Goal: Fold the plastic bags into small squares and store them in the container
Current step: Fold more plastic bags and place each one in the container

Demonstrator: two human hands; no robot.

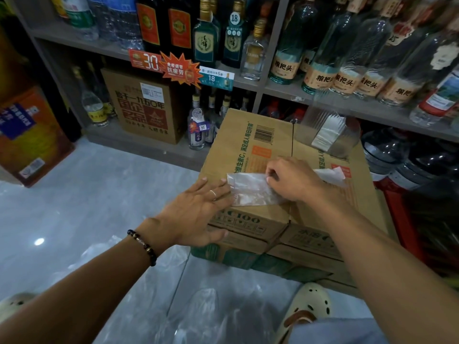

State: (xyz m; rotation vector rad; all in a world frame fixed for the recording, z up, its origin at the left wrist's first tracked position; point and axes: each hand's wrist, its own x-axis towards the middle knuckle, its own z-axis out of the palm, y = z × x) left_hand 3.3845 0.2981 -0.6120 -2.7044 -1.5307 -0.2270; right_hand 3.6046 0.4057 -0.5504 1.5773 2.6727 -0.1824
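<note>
On the cardboard box (248,145) top near its front edge, the left hand (196,214) is pressing flat, fingers straight, on the plastic bag (250,189)'s left end while the right hand (293,181) is pinching its right side, long axis running left-right.

From my view, my right hand (293,180) covers the middle of the plastic bag (248,189), so I cannot tell how its folds lie there. The clear container (327,135) is blurred; I cannot count the folded bags inside. The frame's top edge crops the shelf bottles (347,45).
</note>
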